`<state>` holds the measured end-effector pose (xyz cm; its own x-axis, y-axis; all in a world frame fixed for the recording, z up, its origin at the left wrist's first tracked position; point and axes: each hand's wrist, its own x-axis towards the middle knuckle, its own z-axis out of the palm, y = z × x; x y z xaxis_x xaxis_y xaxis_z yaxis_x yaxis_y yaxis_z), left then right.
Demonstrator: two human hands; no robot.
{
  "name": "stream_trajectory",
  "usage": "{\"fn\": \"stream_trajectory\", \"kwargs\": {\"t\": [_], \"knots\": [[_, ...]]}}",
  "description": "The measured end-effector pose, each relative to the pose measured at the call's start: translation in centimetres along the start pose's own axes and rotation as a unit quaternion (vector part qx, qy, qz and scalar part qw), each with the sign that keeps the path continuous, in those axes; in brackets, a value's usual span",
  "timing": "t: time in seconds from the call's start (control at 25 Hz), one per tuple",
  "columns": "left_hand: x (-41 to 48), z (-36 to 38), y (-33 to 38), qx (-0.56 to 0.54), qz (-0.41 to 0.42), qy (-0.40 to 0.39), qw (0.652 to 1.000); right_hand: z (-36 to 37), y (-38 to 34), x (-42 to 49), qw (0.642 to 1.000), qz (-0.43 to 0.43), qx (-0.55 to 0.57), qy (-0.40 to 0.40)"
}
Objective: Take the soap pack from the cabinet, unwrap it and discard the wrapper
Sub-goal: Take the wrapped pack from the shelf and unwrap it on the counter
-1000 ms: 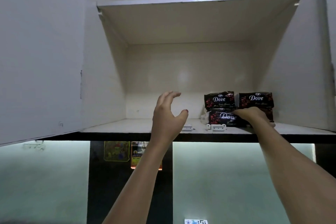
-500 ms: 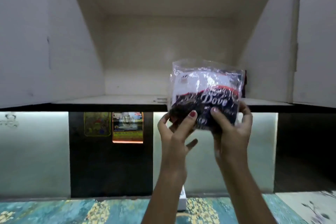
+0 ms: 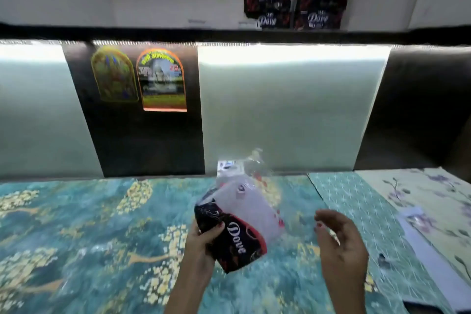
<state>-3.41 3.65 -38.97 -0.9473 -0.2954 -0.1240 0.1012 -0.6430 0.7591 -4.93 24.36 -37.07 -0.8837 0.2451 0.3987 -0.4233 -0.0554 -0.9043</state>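
The soap pack is a clear plastic wrapper around a dark "Dove" box and a white box. My left hand grips its lower left corner and holds it tilted above the patterned counter. My right hand hovers just right of the pack, fingers curled and apart, touching nothing. The wrapper's loose top end sticks up toward the wall. Several more dark Dove packs remain stacked on the open cabinet shelf above.
A teal floral mat covers the counter; a lighter floral sheet lies at the right. A small white box stands against the backsplash behind the pack. Two stickers hang on a dark wall panel.
The pack came down from in front of the cabinet to over the counter. My right hand let go of it; only the left holds it. The view tilted downward.
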Motion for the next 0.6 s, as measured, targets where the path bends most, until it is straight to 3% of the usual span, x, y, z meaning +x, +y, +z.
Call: {"fn": "stream_trajectory", "kwargs": {"t": [0.28,0.4,0.48,0.6], "knots": [[-0.9,-3.5,-1.7,0.076,-0.098,-0.032,0.992,0.4,2.8,0.0,0.961,0.199,-0.016,-0.191],[0.7,-4.6,-0.4,0.116,-0.112,-0.043,0.986,3.0,5.2,-0.3,0.922,0.295,-0.024,-0.250],[1.9,-5.2,0.2,0.134,-0.116,-0.050,0.983,4.9,6.1,-0.4,0.888,0.388,0.013,-0.247],[4.3,-6.2,0.6,0.140,-0.126,-0.055,0.981,7.0,7.9,-0.3,0.844,0.450,0.044,-0.289]]}}
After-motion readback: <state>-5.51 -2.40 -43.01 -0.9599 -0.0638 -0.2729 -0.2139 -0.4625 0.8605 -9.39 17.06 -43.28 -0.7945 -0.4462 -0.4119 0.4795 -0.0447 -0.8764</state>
